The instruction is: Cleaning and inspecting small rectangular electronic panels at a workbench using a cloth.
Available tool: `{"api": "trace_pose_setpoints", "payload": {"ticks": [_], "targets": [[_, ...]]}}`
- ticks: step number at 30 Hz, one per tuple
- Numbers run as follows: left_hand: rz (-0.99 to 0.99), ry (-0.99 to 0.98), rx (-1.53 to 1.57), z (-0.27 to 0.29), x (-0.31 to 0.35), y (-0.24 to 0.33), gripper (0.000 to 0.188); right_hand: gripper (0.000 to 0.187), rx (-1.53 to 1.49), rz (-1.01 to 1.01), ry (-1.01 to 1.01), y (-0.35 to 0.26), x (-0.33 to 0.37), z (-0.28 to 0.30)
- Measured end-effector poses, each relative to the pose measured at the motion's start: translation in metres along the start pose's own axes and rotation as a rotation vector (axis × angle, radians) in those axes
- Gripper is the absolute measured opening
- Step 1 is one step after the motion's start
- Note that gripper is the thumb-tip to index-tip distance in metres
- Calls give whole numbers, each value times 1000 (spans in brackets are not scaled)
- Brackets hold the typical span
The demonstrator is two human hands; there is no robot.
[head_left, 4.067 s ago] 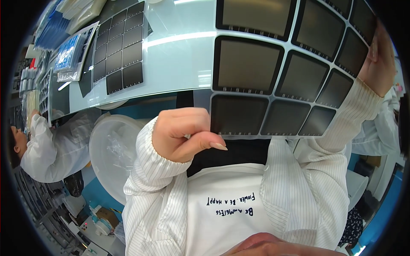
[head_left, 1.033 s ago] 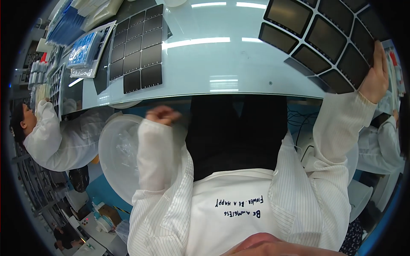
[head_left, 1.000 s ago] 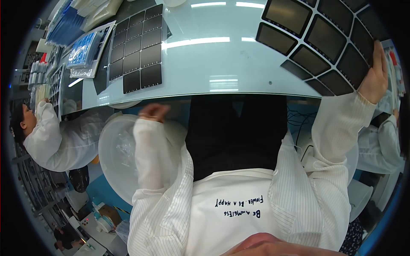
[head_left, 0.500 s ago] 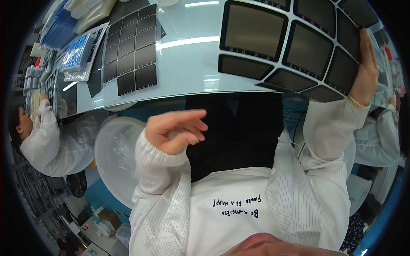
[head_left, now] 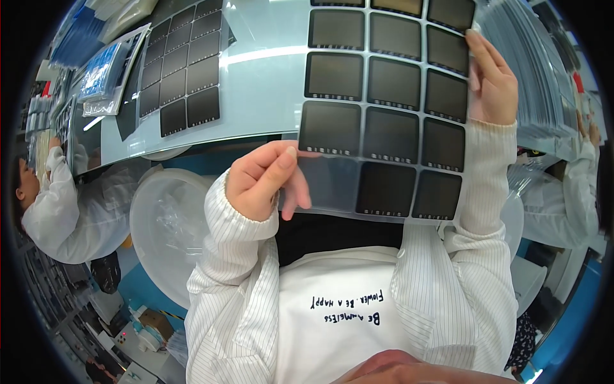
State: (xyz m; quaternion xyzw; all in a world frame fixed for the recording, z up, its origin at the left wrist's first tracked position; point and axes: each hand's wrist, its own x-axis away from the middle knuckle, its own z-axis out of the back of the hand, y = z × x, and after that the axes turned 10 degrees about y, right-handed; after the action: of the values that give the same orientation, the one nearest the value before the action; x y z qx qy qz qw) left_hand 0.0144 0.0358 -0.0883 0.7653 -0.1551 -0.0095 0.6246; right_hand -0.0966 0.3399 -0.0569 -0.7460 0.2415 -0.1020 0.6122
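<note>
A clear plastic sheet bearing rows of dark rounded rectangular panels [head_left: 391,137] is held up over the near edge of the table, in front of my body. The cell at its lower left corner has no dark panel and looks see-through. My left hand [head_left: 263,176] pinches the sheet's left edge beside that cell, thumb on top and other fingers lower down. At the upper right edge, my right hand [head_left: 495,86] grips the sheet, its fingers partly hidden behind it.
Another sheet of dark panels [head_left: 181,70] lies on the glass-topped table [head_left: 262,96] to the left, near a blue-and-white pack [head_left: 102,72]. Tall stacked clear sheets [head_left: 527,70] stand at the right. A white bin [head_left: 167,237] is below the table. Co-workers sit at both sides.
The panel sheet has swung down and nearer to my body from the upper right, uncovering the stack behind. My left hand, earlier free, has taken its left edge.
</note>
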Motion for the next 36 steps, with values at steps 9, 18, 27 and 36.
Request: {"api": "trace_pose_setpoints", "payload": {"ticks": [9, 18, 27, 36], "targets": [[173, 61, 216, 14, 13, -10, 41, 27, 152, -119, -171, 21, -7, 15], [196, 6, 246, 23, 17, -6, 48, 27, 118, -225, 0, 18, 8, -8], [226, -3, 216, 27, 15, -4, 51, 21, 111, -237, -226, 29, 2, 9], [159, 20, 263, 28, 17, -9, 50, 15, 18, -360, -189, 31, 6, -6]]}}
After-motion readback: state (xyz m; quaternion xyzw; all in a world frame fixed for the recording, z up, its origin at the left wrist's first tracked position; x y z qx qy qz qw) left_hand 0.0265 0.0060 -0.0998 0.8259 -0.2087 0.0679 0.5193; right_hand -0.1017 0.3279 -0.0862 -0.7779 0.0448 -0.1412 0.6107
